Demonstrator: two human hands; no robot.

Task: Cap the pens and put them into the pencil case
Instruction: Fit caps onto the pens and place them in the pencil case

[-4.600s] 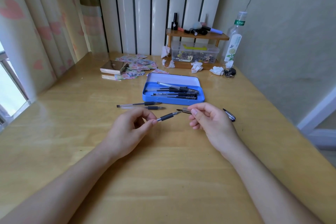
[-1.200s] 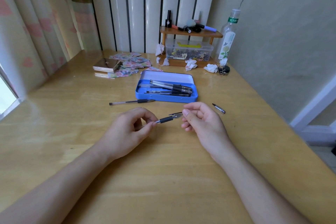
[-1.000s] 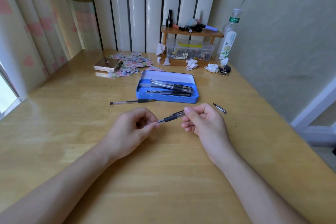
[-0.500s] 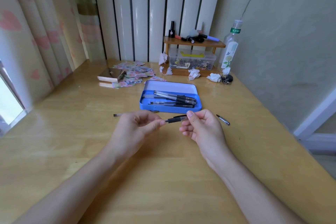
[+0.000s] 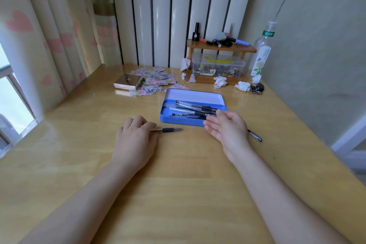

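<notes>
The blue tin pencil case (image 5: pixel 178 121) lies open mid-table, with several capped pens (image 5: pixel 195 109) inside. My right hand (image 5: pixel 225 129) hovers at its front right corner, fingers spread, thumb tip over the pens, holding nothing. My left hand (image 5: pixel 134 136) rests on the table, its fingers closed around the barrel of an uncapped pen (image 5: pixel 168 130) whose black grip and tip stick out to the right. The hand hides the rest of that pen. A loose black pen cap (image 5: pixel 255 136) lies on the table just right of my right hand.
Behind the case lie a stack of small cards and a gold box (image 5: pixel 128 83). A wooden shelf (image 5: pixel 220 47) over a clear plastic box, crumpled tissues (image 5: pixel 242 86), keys and a plastic bottle (image 5: pixel 261 53) stand at the back right. The wall runs along the right.
Both hands held one pen together; my right hand then carried it to the case and let go. My left hand dropped to the table onto the remaining uncapped pen.
</notes>
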